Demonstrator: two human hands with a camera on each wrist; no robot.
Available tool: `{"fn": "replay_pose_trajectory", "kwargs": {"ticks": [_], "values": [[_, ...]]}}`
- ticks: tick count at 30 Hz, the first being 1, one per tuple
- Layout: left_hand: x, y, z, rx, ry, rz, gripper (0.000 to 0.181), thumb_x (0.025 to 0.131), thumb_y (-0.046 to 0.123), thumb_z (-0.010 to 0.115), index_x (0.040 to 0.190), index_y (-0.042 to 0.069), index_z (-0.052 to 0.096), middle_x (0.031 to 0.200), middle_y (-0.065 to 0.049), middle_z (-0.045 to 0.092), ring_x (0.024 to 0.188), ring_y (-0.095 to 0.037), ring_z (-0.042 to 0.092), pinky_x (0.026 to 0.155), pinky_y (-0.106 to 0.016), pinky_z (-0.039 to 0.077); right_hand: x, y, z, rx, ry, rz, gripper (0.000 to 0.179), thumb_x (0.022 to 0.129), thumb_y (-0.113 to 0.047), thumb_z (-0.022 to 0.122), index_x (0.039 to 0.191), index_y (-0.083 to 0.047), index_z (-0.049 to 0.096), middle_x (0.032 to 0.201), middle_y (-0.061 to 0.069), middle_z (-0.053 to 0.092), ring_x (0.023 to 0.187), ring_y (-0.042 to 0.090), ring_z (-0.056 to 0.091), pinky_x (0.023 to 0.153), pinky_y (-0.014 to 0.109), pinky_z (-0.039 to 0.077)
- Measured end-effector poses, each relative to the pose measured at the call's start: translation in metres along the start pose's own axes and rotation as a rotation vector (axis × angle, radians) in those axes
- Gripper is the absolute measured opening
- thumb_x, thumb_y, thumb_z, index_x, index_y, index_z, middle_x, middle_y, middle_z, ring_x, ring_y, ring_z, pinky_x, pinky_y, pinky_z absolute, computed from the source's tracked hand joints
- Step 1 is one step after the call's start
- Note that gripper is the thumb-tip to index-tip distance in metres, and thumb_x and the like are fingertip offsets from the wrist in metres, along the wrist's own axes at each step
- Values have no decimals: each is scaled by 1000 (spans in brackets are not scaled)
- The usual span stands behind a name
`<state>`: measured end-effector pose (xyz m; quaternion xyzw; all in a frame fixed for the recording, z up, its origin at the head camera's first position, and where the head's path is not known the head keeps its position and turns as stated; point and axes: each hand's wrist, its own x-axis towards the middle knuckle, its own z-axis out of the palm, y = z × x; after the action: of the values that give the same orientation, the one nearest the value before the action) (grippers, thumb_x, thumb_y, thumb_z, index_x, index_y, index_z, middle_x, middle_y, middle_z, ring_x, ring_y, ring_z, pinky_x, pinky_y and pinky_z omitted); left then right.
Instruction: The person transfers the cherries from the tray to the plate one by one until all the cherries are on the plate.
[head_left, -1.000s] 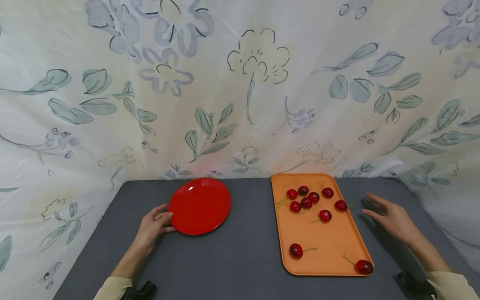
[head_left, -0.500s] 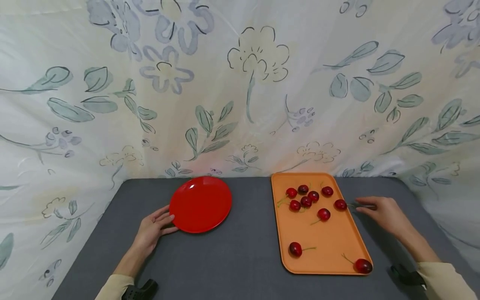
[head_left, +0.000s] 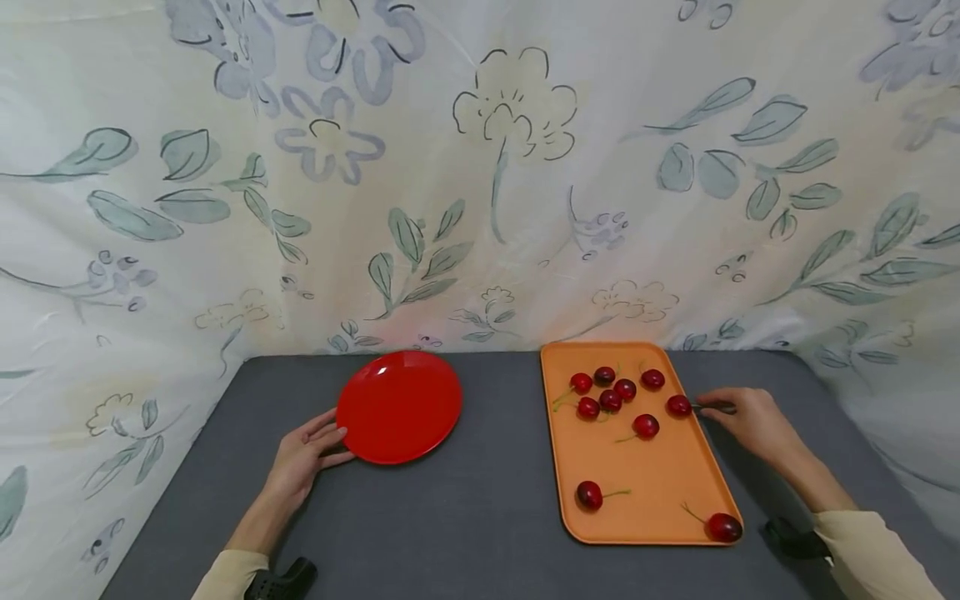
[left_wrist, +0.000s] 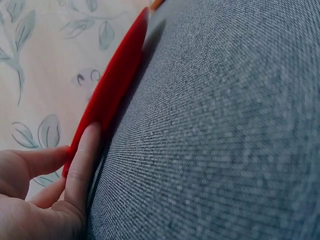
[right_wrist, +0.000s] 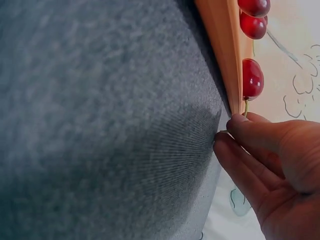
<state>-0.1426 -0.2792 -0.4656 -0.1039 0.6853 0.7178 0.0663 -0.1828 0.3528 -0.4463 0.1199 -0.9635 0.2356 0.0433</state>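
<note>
My left hand (head_left: 300, 458) grips the near left rim of a round red plate (head_left: 401, 408), the thumb on one side and fingers on the other. In the left wrist view the plate (left_wrist: 112, 82) shows edge-on, with a dark shadow between it and the cloth. Over at the right, my right hand (head_left: 753, 425) pinches the green stem of a cherry (head_left: 678, 406) at the right rim of an orange tray (head_left: 637, 467). Its thumb and fingertips meet right at the tray's edge in the right wrist view, just below the red cherry (right_wrist: 253, 80).
Several dark red cherries cluster at the tray's far end. One cherry (head_left: 588, 496) lies near its left front, another (head_left: 723, 527) in the front right corner. Grey cloth (head_left: 495, 483) covers the table; a flowered curtain (head_left: 420, 167) hangs behind.
My right hand has moved left to the tray's edge, and its thumb and fingers have closed on the cherry's stem. My left hand keeps its hold on the plate.
</note>
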Motion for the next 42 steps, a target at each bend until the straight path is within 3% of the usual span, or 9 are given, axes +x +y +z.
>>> {"fn": "replay_pose_trajectory", "kwargs": {"ticks": [4,11,19,26,30,32,36,38,42], "values": [[2,-1,3,-3,5,-5,60,99,8,58,151,-2,31,132,-8,57,98,-6,67,85,-36,59,-1,0,-4,-2,17,-6,15,86,1,71,101,4,75,97,22,71,87,37,67,69,50,59],[2,0,4,0,5,4,61,99,10,59,151,-3,31,128,-4,59,98,-5,66,84,-36,59,3,-5,-16,32,20,33,15,87,-2,72,100,3,76,91,19,73,77,27,70,56,32,58],[0,5,1,9,-5,4,62,100,10,57,153,-2,26,131,-9,56,96,-5,66,85,-35,59,22,-22,-28,236,-30,158,32,95,-17,66,115,8,68,105,24,70,85,24,72,74,45,60],[1,4,-1,6,-4,-14,63,100,10,56,154,0,25,136,-11,53,97,-3,65,86,-35,59,41,-53,-33,601,-127,294,46,99,-18,61,133,12,54,121,20,65,94,10,70,88,37,57],[0,3,-1,7,-2,-5,62,100,9,56,153,-1,25,137,-11,52,98,-1,64,86,-34,59,50,-65,-27,769,-157,288,53,98,-18,62,138,13,46,117,6,68,97,5,68,94,36,53],[0,3,-1,5,3,-2,63,100,9,57,153,-2,25,134,-9,54,98,-2,64,85,-34,59,57,-57,-16,920,-180,229,52,97,-16,64,138,11,48,119,6,68,100,6,68,96,37,52],[0,2,1,3,10,-7,63,100,9,58,153,-3,26,127,-5,58,97,-3,66,85,-34,59,67,-55,-3,1151,-232,196,52,94,-14,67,139,7,50,120,10,68,104,11,67,99,37,49],[0,1,1,6,12,-16,62,100,9,57,153,-1,27,127,-5,58,96,-4,66,85,-34,59,70,-61,-1,1210,-245,198,53,95,-12,66,140,8,47,118,5,69,106,12,67,100,35,49],[0,1,1,8,19,-26,60,100,10,57,153,0,29,131,-10,56,96,-6,67,86,-35,58,70,-94,-10,1205,-235,266,61,99,-8,58,147,13,29,112,-2,69,103,7,67,99,30,49]]}}
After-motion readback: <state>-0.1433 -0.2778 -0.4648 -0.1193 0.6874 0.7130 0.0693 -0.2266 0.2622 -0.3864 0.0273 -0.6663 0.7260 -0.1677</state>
